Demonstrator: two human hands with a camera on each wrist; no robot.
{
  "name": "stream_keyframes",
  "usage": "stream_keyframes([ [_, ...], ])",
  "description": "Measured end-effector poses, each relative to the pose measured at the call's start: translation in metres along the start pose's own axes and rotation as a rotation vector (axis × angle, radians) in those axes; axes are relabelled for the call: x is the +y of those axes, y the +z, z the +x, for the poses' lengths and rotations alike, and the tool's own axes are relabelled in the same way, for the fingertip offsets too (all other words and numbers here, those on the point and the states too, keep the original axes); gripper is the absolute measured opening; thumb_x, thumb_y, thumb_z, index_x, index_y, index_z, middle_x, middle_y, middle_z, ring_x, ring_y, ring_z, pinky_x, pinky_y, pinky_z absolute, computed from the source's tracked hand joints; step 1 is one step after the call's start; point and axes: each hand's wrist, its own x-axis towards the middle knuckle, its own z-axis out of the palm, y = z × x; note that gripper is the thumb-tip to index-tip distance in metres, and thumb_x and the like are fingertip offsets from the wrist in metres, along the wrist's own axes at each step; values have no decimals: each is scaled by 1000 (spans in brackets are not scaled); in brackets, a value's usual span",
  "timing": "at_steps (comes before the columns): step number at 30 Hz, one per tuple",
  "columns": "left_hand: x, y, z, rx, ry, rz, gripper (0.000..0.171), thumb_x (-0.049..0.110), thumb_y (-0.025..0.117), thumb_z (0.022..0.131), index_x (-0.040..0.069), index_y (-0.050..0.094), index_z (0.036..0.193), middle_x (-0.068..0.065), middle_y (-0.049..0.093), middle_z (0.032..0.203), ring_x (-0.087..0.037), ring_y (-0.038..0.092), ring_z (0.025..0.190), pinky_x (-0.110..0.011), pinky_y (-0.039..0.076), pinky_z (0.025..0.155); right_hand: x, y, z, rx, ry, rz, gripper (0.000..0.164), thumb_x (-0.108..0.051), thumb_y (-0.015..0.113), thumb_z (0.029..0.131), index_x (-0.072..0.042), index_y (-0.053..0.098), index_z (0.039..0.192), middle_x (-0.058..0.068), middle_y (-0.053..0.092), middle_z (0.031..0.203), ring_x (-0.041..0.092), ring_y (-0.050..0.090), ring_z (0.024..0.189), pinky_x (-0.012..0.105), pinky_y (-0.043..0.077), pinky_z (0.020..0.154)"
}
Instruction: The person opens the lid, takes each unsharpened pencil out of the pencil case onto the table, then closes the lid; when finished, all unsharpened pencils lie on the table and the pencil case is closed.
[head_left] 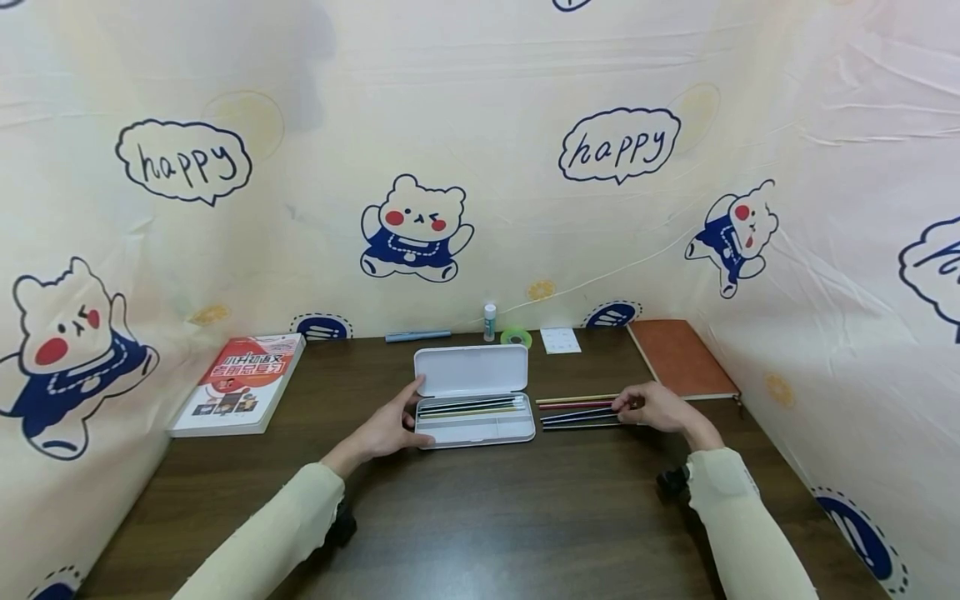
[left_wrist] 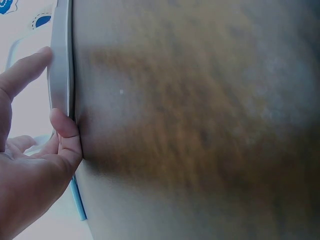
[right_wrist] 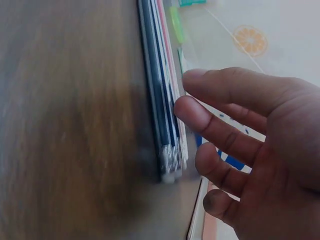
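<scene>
A white pencil case (head_left: 474, 429) lies with its lid (head_left: 471, 371) raised, and several pencils (head_left: 468, 408) rest in its back compartment. My left hand (head_left: 386, 425) holds the left end of the case, thumb at the front corner and index finger at the lid's edge. To the right of the case lie several loose pencils (head_left: 576, 418), some dark, others yellow and red. Over their right ends is my right hand (head_left: 654, 408). In the right wrist view its fingers are loosely bent beside the pencils (right_wrist: 162, 95), with nothing between thumb and fingers.
Behind the case stand a glue stick (head_left: 490, 322), a green tape roll (head_left: 516, 337), a blue pen (head_left: 417, 336) and a white paper (head_left: 560, 340). A red and white book (head_left: 240, 383) lies at left, a brown notebook (head_left: 682, 358) at right. Printed cloth (head_left: 480, 100) surrounds the table.
</scene>
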Motion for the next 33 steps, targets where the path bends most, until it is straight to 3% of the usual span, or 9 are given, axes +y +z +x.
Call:
stream_keyframes([
  [12,0,1,-1,2,0,-1,113,28,87,78,24,12,162,-15,49,143,-18,52,96,-32,43,83,-35,15,25,62,-61,27,16,-23,66,97,-14,75,107,-2,73,97,16,60,89,36,49,83],
  [33,-1,1,1,-2,3,2,112,29,86,78,24,11,162,-15,49,147,-18,52,95,-32,43,83,-96,55,68,3,-198,60,18,-20,68,95,-12,74,110,-3,73,95,10,60,80,29,49,74],
])
